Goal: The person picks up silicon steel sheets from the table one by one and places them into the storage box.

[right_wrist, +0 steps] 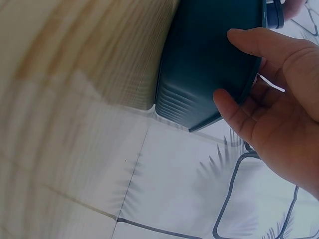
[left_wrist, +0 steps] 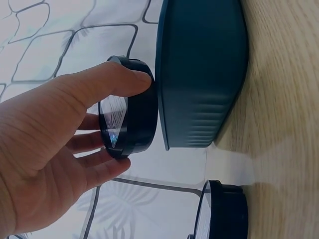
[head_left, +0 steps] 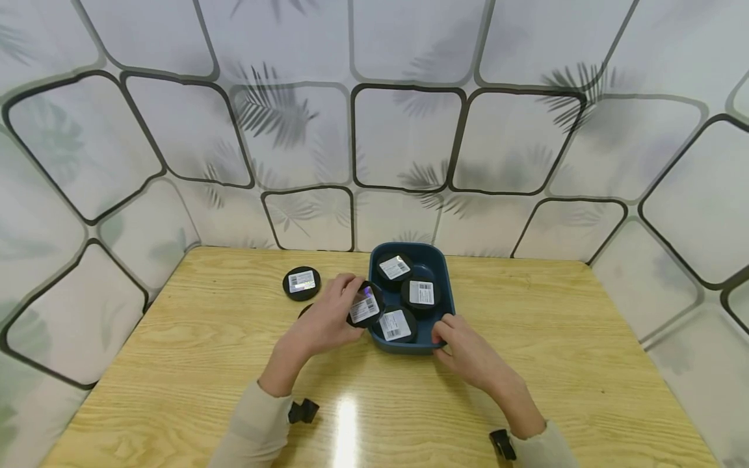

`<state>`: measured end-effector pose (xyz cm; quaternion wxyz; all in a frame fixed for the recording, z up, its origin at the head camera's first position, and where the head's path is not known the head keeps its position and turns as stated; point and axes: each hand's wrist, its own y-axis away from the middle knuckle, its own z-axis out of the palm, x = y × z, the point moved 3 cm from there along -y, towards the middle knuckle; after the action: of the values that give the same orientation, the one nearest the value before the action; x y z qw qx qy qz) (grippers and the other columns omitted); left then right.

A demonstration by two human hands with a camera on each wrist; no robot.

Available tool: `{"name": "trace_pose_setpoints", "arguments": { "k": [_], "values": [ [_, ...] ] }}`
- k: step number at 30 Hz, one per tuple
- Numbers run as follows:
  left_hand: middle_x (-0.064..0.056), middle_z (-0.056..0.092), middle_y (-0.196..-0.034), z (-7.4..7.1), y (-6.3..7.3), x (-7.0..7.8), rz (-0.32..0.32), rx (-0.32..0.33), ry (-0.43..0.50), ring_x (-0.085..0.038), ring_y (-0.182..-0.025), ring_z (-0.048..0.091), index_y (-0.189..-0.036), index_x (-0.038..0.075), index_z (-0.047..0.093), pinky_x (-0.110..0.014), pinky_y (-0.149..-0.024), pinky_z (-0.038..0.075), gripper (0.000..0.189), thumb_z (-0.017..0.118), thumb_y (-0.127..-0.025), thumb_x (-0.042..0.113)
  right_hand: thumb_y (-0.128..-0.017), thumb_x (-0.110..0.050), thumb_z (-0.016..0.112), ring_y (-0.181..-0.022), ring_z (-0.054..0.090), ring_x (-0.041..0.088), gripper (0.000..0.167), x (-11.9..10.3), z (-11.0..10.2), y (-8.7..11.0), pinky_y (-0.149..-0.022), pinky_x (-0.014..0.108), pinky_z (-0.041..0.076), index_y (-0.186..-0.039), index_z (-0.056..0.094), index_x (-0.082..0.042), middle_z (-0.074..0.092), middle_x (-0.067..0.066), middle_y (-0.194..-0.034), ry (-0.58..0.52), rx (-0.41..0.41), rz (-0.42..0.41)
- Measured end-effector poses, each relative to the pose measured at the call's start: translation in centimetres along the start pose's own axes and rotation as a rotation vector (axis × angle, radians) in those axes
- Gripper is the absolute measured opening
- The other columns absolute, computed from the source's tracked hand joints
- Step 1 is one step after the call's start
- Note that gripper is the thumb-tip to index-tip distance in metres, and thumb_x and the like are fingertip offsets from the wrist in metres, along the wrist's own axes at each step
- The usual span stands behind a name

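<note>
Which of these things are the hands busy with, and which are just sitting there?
Busy with:
- black round tin, held in the left hand at the bin's edge
- blue bin, with the right hand on its near corner
- three tins in the bin

Just sitting there:
- tin on the table
- patterned wall

Left hand (head_left: 324, 322): forearm angled inward, thumb and fingers curled in a pinch. Right hand (head_left: 468, 351): fingers bent, thumb apparently apart; grip unclear.
</note>
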<state>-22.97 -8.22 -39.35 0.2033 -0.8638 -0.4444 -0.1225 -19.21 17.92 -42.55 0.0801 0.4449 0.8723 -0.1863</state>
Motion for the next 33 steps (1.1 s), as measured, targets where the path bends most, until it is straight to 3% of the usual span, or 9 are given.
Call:
{"name": "trace_pose_setpoints", "arguments": {
  "k": [9, 19, 33],
  "values": [
    [-0.018, 0.041, -0.141, 0.4, -0.2, 0.7, 0.037, 0.023, -0.009, -0.033, -0.127, 0.042, -0.150, 0.000, 0.034, -0.043, -0.098, 0.048, 0.090, 0.083, -0.077, 0.021, -0.079, -0.003, 0.080, -0.079, 0.040, 0.010, 0.029, -0.1, 0.0, 0.0, -0.070, 0.028, 0.043, -0.081, 0.055, -0.016, 0.043, -0.008, -0.082, 0.005, 0.001, -0.002],
    [-0.021, 0.037, -0.143, 1.3, -0.4, 1.7, 0.126, 0.057, -0.016, -0.035, -0.130, 0.041, -0.151, -0.004, 0.030, -0.040, -0.102, 0.046, 0.093, 0.084, -0.080, 0.022, -0.079, -0.001, 0.079, -0.080, 0.041, 0.011, 0.029, 0.0, 0.1, 0.0, -0.071, 0.029, 0.043, -0.081, 0.055, -0.016, 0.044, -0.008, -0.083, 0.001, 0.002, -0.003],
    [-0.020, 0.031, -0.150, 2.4, -0.7, 2.4, 0.126, -0.042, 0.022, -0.034, -0.136, 0.036, -0.154, -0.001, 0.030, -0.042, -0.104, 0.044, 0.086, 0.077, -0.088, 0.028, -0.079, -0.003, 0.080, -0.080, 0.040, 0.010, 0.029, -0.1, 0.0, 0.0, -0.069, 0.028, 0.043, -0.081, 0.055, -0.016, 0.044, -0.008, -0.083, 0.003, -0.005, 0.019]
  ]
}}
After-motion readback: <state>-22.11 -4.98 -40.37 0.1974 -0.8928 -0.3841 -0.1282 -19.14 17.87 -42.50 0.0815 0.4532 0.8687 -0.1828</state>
